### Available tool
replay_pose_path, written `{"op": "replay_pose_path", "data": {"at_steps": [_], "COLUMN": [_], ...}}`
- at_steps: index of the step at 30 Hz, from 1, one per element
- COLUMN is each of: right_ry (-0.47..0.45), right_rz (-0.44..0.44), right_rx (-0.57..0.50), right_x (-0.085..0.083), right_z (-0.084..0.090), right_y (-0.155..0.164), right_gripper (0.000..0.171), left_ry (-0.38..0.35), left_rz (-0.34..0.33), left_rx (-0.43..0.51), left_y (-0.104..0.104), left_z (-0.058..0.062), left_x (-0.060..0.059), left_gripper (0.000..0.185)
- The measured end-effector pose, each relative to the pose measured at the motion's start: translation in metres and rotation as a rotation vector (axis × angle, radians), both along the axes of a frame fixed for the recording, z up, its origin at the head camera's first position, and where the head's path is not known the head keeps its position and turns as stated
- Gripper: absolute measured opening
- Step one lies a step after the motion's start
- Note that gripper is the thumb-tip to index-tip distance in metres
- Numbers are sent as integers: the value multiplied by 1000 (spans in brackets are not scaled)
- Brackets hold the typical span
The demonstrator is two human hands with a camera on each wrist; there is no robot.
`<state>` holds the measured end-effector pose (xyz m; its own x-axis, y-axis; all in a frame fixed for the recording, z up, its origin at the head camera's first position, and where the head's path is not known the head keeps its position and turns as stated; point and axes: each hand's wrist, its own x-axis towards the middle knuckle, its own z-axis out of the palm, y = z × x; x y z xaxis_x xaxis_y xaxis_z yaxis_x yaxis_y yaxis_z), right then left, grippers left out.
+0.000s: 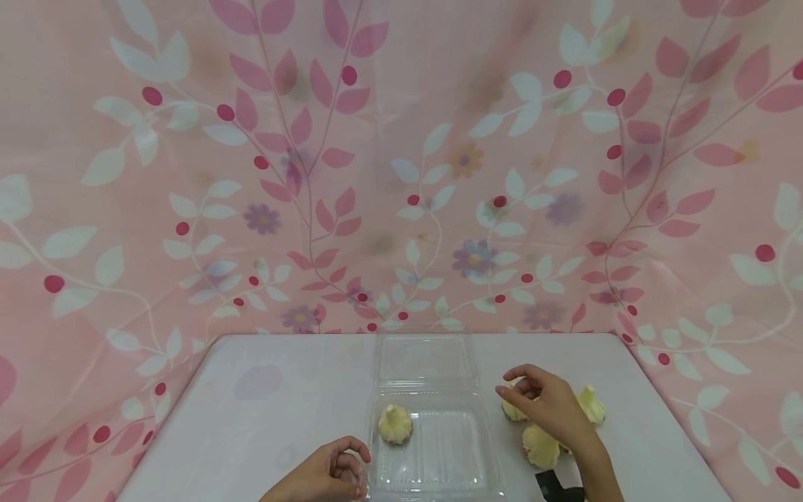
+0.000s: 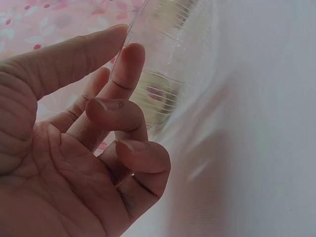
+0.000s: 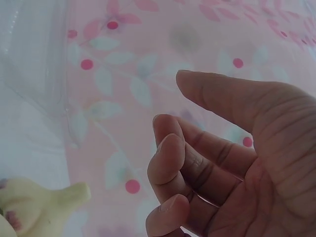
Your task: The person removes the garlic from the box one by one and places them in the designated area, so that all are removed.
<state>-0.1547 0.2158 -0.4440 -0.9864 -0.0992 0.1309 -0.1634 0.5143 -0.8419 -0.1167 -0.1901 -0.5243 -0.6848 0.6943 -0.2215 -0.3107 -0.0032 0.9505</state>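
Observation:
A clear plastic clamshell container (image 1: 467,453) lies open on the white table, its lid (image 1: 422,359) folded back. One pale yellow garlic bulb (image 1: 395,424) sits in the base's back left corner. My left hand (image 1: 357,464) is at the container's left edge. In the left wrist view, the left hand (image 2: 126,42) has thumb and index finger on either side of the container's rim (image 2: 163,94), the other fingers curled. My right hand (image 1: 511,390) hovers empty, fingers loosely curled, over three garlic bulbs (image 1: 541,447) right of the container. The right hand (image 3: 173,113) holds nothing, with one garlic bulb (image 3: 34,207) below it.
The white table (image 1: 276,404) ends at a pink leaf-patterned cloth (image 1: 401,174) hung behind it and down both sides. A black strap (image 1: 555,486) shows at my right wrist.

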Motion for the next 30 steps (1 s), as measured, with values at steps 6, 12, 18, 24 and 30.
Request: {"op": "replay_pose_path", "data": {"at_steps": [6, 12, 18, 24, 30], "right_ry": [-2, -42, -18, 10, 4], "right_rz": [10, 9, 54, 79, 91], "right_rx": [8, 1, -6, 10, 9], "right_x": [-4, -7, -11, -14, -15], "right_z": [-2, -2, -6, -10, -10], "right_y": [-10, -21, -32, -42, -55], "right_gripper": [28, 31, 29, 28, 26], "left_ry": [3, 7, -3, 17, 42], "left_rz": [-1, 3, 2, -13, -29], "left_rx": [-11, -17, -11, 20, 41], "left_y": [0, 0, 0, 1, 1], "left_z": [0, 1, 2, 2, 2], "left_x": [0, 1, 1, 0, 0], "left_gripper": [45, 44, 43, 44, 46]}}
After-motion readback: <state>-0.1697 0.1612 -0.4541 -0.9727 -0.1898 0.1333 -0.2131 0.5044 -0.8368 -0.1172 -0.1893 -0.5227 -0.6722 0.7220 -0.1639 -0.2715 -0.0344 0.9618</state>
